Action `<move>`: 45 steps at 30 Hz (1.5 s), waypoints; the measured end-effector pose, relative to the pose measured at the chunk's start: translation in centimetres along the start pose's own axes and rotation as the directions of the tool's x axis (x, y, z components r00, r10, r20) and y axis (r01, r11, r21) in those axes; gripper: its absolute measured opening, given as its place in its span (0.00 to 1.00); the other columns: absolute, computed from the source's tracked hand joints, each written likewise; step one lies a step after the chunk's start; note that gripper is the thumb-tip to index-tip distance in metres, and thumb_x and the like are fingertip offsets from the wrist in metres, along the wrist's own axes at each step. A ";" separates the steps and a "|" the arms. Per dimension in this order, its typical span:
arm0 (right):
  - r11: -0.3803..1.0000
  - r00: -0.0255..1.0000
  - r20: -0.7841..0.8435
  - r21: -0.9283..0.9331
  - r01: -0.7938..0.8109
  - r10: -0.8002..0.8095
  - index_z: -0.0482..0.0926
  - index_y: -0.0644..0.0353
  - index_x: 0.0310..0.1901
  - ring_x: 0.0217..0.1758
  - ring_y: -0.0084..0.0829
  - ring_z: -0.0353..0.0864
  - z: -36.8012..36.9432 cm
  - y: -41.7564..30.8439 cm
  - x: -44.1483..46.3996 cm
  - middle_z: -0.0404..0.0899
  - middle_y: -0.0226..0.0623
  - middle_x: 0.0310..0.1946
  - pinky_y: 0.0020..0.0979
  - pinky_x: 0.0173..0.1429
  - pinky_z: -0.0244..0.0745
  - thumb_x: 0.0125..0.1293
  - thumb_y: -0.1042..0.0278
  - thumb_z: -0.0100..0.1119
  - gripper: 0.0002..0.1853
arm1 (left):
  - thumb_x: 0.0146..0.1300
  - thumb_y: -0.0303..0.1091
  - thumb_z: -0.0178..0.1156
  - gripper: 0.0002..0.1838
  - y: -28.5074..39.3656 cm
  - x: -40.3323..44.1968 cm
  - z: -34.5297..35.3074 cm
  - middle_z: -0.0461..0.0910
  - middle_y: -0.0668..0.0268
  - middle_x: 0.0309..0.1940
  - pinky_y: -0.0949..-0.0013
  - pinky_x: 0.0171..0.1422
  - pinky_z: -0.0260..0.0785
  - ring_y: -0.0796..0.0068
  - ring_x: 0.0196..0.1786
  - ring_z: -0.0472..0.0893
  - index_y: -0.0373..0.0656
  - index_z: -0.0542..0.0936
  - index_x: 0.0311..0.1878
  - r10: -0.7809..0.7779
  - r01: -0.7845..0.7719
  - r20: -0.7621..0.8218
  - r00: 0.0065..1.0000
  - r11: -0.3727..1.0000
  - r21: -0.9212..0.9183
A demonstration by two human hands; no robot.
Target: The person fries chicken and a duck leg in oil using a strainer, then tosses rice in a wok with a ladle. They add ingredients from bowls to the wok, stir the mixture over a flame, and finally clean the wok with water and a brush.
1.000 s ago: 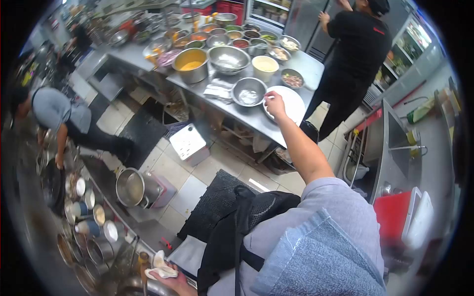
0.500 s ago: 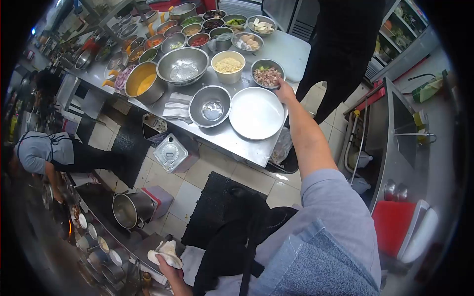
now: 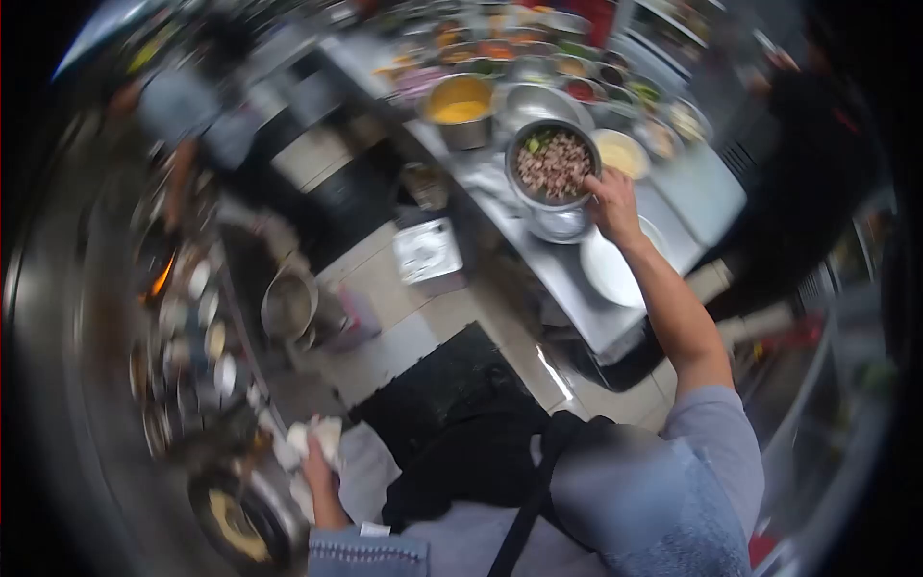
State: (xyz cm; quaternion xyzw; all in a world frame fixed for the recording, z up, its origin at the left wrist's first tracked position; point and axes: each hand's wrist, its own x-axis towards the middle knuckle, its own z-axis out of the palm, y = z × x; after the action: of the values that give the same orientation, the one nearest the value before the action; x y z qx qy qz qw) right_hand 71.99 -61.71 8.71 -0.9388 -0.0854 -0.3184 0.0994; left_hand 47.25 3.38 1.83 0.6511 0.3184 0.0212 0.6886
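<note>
My right hand (image 3: 616, 204) grips the edge of a metal bowl (image 3: 520, 189), its arm stretched out over the counter's edge. Inside the bowl is chopped pinkish meat (image 3: 561, 171) with a little green at one side. The bowl is raised and partly covers the other metal bowls behind it. My left hand (image 3: 319, 473), low at the left, is closed on a folded white cloth (image 3: 328, 435). Near that hand is a dark round pan (image 3: 200, 495) with flat pale-yellow food (image 3: 236, 527) in it.
The steel counter (image 3: 604, 325) bears a white round tray (image 3: 610, 267), a pot of yellow liquid (image 3: 460, 133) and several ingredient bowls. A co-worker (image 3: 197, 115) bends over a flame (image 3: 163, 274) at the left; another person (image 3: 817, 154) stands at the right. A tall pot (image 3: 289, 306) stands near the stove.
My right hand has lifted the bowl of meat off the counter and brought it leftward. The view has swung left, bringing the pan into sight. My left hand still grips the cloth.
</note>
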 end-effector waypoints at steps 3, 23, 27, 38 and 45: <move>0.910 0.937 0.117 0.306 0.280 -0.328 0.77 0.53 0.38 0.62 0.47 0.69 4.7 -15.7 5.1 0.78 0.40 0.46 0.49 0.62 0.61 0.44 0.77 0.64 0.16 | 0.72 0.43 0.52 0.22 1.1 -0.3 -0.2 0.79 0.60 0.53 0.67 0.57 0.72 0.68 0.51 0.80 0.36 0.73 0.61 0.107 -0.110 -0.122 0.987 0.994 -0.025; 0.391 -0.178 0.615 0.231 -0.891 -0.768 0.71 0.57 0.41 0.25 0.30 0.77 0.8 -110.4 -15.9 0.74 0.33 0.19 0.35 0.32 0.68 0.76 0.41 0.33 0.26 | 0.68 0.49 0.59 0.24 -12.3 -22.6 -28.8 0.74 0.68 0.44 0.71 0.50 0.68 0.77 0.46 0.73 0.40 0.71 0.56 -0.113 -0.355 -0.755 0.646 0.831 -0.428; 0.352 -0.236 0.663 0.045 -0.935 -0.711 0.70 0.60 0.40 0.23 0.35 0.77 2.9 -116.2 -17.8 0.70 0.34 0.15 0.37 0.30 0.67 0.76 0.39 0.30 0.29 | 0.66 0.51 0.60 0.26 -12.9 -24.3 -31.3 0.74 0.67 0.44 0.69 0.51 0.69 0.75 0.45 0.74 0.40 0.70 0.56 -0.195 -0.283 -0.769 0.609 0.852 -0.440; 0.382 0.085 0.514 0.729 -0.568 -0.854 0.74 0.63 0.43 0.17 0.28 0.77 7.1 -115.6 -14.4 0.80 0.40 0.24 0.28 0.23 0.69 0.78 0.47 0.33 0.26 | 0.69 0.48 0.57 0.19 -12.7 -21.4 -36.9 0.74 0.70 0.37 0.72 0.45 0.67 0.80 0.40 0.72 0.39 0.73 0.48 -0.021 -0.440 -0.795 0.606 0.824 -0.357; 0.024 0.359 0.504 0.605 -0.796 -0.786 0.74 0.62 0.45 0.23 0.28 0.81 6.4 -105.7 -2.7 0.81 0.40 0.27 0.32 0.28 0.72 0.77 0.46 0.35 0.25 | 0.68 0.42 0.56 0.17 -10.6 -13.7 -36.0 0.78 0.67 0.38 0.68 0.46 0.69 0.75 0.41 0.75 0.36 0.76 0.47 0.010 -0.260 -0.599 0.800 0.907 -0.331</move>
State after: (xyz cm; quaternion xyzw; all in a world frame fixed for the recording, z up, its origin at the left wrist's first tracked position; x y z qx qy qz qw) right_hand 50.02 41.61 16.06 -0.5224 -0.3105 0.4523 0.6528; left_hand 15.45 27.54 -0.37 0.4804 0.4552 0.3346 0.6709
